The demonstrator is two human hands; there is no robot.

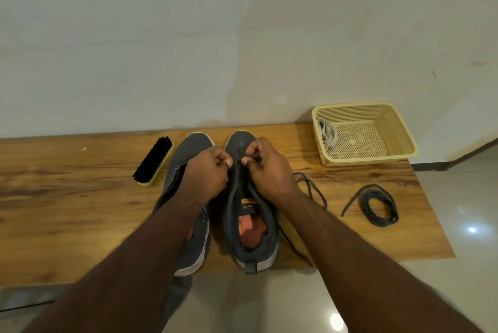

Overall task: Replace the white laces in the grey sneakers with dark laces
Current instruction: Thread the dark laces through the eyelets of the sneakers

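- Threading looks to be the step in hand: both hands meet over the right sneaker (pixel 252 197), which lies with its long axis running from the table's near edge towards the wall edge, toe away from the person.
- Left hand (pixel 207 171) has its fingers curled at the left side of the eyelet rows; what it pinches is hidden, though I judge it to be the lace.
- Right hand (pixel 265 168) is curled on the right side, finger and thumb pinched on something dark near the toe end of the lacing, most likely the dark lace (pixel 310 189) that trails off towards the table's right edge.
- Left sneaker (pixel 186 184) lies just beside it, parallel, partly under the left forearm.
- Spare dark lace (pixel 378 208) lies coiled near the right edge, nearer the right hand.
- White laces (pixel 327 134) sit in the basket (pixel 398 127) at the far right corner.
- Shoe brush (pixel 153 161) lies left of the shoes.
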